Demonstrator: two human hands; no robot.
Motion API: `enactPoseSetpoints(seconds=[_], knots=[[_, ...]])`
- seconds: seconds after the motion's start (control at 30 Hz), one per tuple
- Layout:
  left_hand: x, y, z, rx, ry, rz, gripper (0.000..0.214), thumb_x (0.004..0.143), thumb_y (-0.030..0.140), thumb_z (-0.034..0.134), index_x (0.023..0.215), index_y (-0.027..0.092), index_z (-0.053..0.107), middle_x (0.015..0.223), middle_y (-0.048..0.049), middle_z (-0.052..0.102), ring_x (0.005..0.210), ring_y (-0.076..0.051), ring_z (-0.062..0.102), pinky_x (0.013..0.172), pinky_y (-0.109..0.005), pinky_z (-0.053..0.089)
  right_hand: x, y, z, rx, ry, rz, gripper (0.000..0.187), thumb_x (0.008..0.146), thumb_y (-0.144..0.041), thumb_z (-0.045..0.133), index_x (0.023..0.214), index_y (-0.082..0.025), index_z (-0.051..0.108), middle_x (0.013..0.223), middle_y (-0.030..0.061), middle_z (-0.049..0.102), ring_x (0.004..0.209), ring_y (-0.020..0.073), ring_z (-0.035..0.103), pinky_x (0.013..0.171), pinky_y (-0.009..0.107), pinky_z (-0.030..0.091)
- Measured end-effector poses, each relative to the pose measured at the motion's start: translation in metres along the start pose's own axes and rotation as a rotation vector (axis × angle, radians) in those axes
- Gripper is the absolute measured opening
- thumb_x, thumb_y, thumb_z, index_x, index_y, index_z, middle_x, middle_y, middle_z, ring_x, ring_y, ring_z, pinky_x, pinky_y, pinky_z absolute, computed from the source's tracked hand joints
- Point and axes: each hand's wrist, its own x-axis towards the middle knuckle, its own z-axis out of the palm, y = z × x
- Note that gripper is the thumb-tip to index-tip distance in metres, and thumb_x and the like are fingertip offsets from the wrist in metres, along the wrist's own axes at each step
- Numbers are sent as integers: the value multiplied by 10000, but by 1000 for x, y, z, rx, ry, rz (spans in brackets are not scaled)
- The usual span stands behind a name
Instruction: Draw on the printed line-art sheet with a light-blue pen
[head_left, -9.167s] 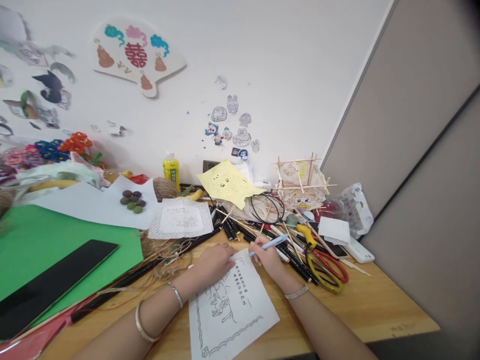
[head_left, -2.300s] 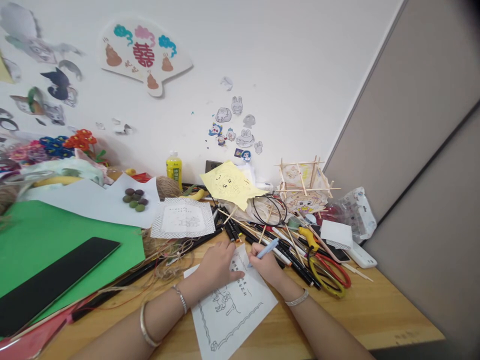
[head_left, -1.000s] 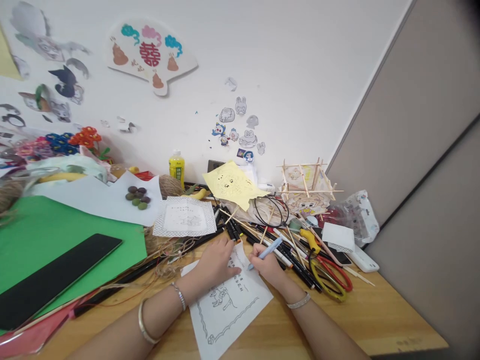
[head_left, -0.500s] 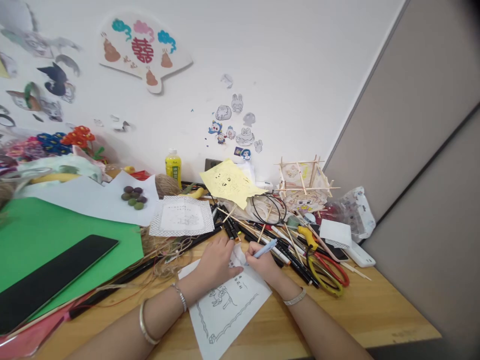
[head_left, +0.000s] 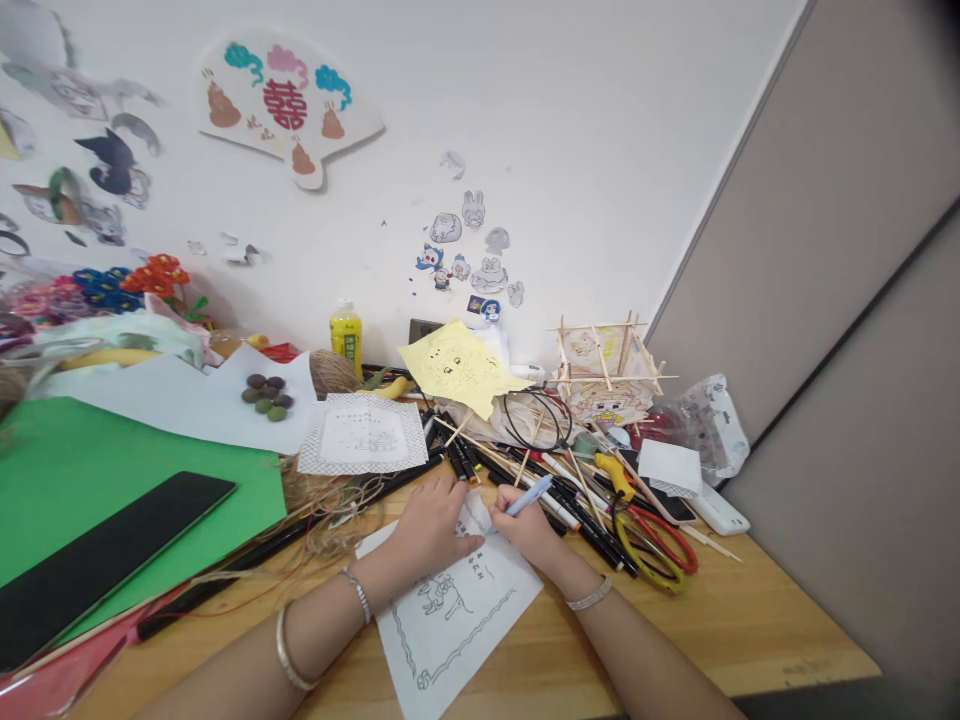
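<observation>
A white sheet of paper lies aslant on the wooden table, with a wavy drawn border, a figure and some written characters. My left hand rests flat on its upper left part, fingers stretched out and thumb toward the right. In my right hand is a light blue pen, gripped near its lower end. The pen's tip points down to the paper beside the left thumb; whether it touches cannot be made out. Part of the sheet's top is hidden under both hands.
Markers and wooden sticks pile up behind the hands. Scissors lie at the right, below a stick frame. Green paper bears a black tablet-like slab at left. A yellow bottle stands by the wall.
The pen and right hand have shifted very slightly. A little more of a pen stroke seems visible on the paper; the left hand stays in place.
</observation>
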Motion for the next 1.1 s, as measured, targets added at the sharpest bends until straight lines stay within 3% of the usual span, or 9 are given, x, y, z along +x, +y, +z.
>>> enactPoseSetpoints(seconds=[0.67, 1.1], knots=[[0, 1, -2, 12, -8, -1, 379, 673, 453, 627, 907, 172, 524, 1012, -109, 537, 999, -294, 487, 823, -390, 395, 1, -1, -1, -27, 5, 26, 132, 624, -138, 423, 550, -198, 332, 553, -54, 347, 548, 107, 332, 508, 222, 258], [0, 2, -4, -4, -26, -2, 375, 681, 455, 617, 914, 178, 524, 997, -104, 536, 1004, -300, 484, 837, -403, 390, 0, -5, -2, -6, -20, -14, 166, 676, -156, 446, 569, -200, 327, 567, -55, 345, 554, 106, 330, 514, 222, 261]])
